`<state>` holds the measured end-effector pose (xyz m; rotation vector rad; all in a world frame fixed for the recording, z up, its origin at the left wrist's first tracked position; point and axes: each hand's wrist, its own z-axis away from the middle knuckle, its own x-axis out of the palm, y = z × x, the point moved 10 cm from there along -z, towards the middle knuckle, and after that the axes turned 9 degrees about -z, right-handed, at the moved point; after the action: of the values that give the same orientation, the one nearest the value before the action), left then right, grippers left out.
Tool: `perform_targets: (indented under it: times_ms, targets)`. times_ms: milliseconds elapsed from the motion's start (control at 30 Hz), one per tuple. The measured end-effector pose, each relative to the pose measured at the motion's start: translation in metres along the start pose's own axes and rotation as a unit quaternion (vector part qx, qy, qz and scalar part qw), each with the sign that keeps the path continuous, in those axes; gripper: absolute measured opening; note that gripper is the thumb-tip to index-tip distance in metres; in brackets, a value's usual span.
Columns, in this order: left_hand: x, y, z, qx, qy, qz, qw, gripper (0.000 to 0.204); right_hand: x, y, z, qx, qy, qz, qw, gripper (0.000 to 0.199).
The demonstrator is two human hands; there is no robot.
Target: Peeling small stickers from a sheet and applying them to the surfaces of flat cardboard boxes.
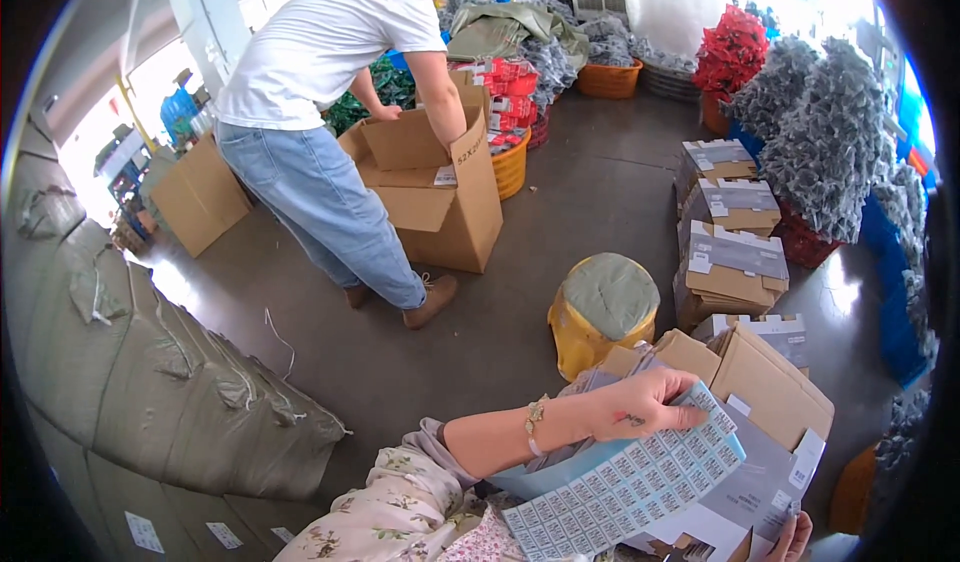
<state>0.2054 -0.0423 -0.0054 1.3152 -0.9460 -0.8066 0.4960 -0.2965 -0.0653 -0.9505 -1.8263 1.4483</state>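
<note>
At the lower right, the right hand (793,539) curls by a grey-and-brown cardboard carton (735,492), its grip unclear; partly over the carton, the left hand (655,402) pinches a pale-blue, gridded paper label sheet (630,489). Beyond stands a round yellow tub (578,344) topped with grey-green fabric (610,295).

Floor (470,372): dark grey, smooth, catching daylight where I look. Landmark: one yellow stool (606,307), round, grey-green top. Left of and beyond the stool: one tall cardboard carton (477,197), flaps open; just behind it, one yellow-orange basket (511,168). Well left: one brown cardboard panel (200,200), tilted; nearer, one loose white cord. Right of the stool: a row of brown-and-grey cartons (735,254). Far beyond it: one orange tub (610,81), grey foliage inside.
</note>
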Motion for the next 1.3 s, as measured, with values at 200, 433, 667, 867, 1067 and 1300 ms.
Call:
perform_targets:
  times_ms: [200,433,667,867,1067,1300]
  targets:
    - [0.0,0.005,0.0,0.012,0.002,-0.018,1.0,0.022,0.001,-0.002,0.002,0.016,0.017,0.0,1.0,0.022]
    - [0.001,0.003,0.0,0.018,0.0,0.008,1.0,0.021,0.005,-0.009,0.007,0.036,0.036,0.024,0.998,0.024]
    - [0.0,0.004,-0.001,0.021,0.001,0.01,1.0,0.021,0.004,-0.007,0.004,0.03,0.029,0.032,0.999,0.025]
    - [-0.001,0.003,0.0,0.027,0.001,0.007,1.0,0.022,0.007,-0.011,0.005,0.026,0.027,0.054,0.998,0.026]
    - [-0.002,0.003,0.007,0.018,0.013,0.004,1.0,0.02,0.0,0.002,0.006,0.036,0.021,0.047,0.998,0.029]
    - [-0.014,-0.014,-0.001,-0.012,0.035,-0.083,0.996,0.012,-0.019,0.004,-0.001,0.02,0.058,0.024,0.998,0.018]
